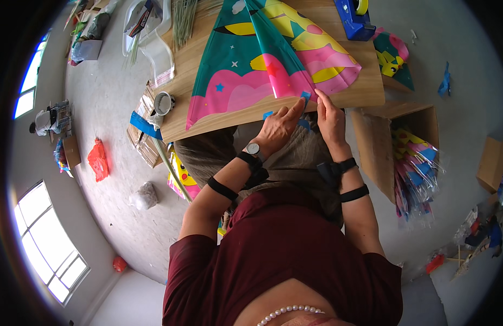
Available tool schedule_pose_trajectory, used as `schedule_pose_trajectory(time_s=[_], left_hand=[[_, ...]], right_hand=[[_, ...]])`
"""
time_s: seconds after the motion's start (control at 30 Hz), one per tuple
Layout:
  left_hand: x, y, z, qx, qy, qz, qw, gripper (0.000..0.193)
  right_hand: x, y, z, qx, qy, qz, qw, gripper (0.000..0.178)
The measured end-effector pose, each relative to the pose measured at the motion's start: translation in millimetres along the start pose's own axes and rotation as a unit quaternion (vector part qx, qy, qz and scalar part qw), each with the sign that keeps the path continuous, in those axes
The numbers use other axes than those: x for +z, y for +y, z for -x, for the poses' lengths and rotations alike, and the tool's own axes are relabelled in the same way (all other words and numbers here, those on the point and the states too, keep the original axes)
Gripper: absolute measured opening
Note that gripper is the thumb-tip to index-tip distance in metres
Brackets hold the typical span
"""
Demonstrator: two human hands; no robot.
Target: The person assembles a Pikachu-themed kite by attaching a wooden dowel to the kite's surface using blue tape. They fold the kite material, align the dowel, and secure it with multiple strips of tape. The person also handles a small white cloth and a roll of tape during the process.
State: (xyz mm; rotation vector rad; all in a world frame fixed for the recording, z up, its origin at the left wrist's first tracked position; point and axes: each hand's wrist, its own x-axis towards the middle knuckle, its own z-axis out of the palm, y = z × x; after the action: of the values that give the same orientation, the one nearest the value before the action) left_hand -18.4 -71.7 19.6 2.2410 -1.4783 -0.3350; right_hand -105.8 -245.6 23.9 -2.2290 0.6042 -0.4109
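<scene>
A kite [235, 81] of thin sheet, green, pink and yellow, lies on the wooden table with its lower part at the near edge. Part of it is folded over along the middle. My left hand [279, 129] rests at that edge, fingers stretched toward a small piece of blue tape [305, 95] on the kite's lower rim. Beside it my right hand [331, 120] has its index finger stretched out, the tip touching the pink rim; its other fingers are partly hidden. Another piece of blue tape [268, 115] sticks to the table edge.
A blue tape dispenser [354, 22] stands at the table's far right. Thin sticks [183, 22] and a clear plastic bin [156, 60] are at the far left. A cardboard box [376, 152] of packed kites stands right of my legs. A tape roll [164, 102] sits by the left corner.
</scene>
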Motion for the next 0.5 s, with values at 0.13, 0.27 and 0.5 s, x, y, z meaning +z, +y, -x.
schedule_pose_trajectory(time_s=[0.13, 0.27, 0.5], left_hand=[[0.2, 0.5, -0.2, 0.004, 0.006, -0.007, 1.000, 0.067], [-1.2, 0.5, -1.0, 0.018, 0.030, 0.000, 0.999, 0.070], [4.4, -2.6, 0.2, 0.010, 0.007, -0.008, 1.000, 0.069]], right_hand=[[-4.3, 5.7, 5.1, -0.006, 0.013, 0.036, 0.999, 0.028], [-3.2, 12.5, 12.9, -0.024, 0.003, 0.071, 0.997, 0.030], [-0.7, 15.5, 20.8, -0.046, -0.002, 0.088, 0.995, 0.037]])
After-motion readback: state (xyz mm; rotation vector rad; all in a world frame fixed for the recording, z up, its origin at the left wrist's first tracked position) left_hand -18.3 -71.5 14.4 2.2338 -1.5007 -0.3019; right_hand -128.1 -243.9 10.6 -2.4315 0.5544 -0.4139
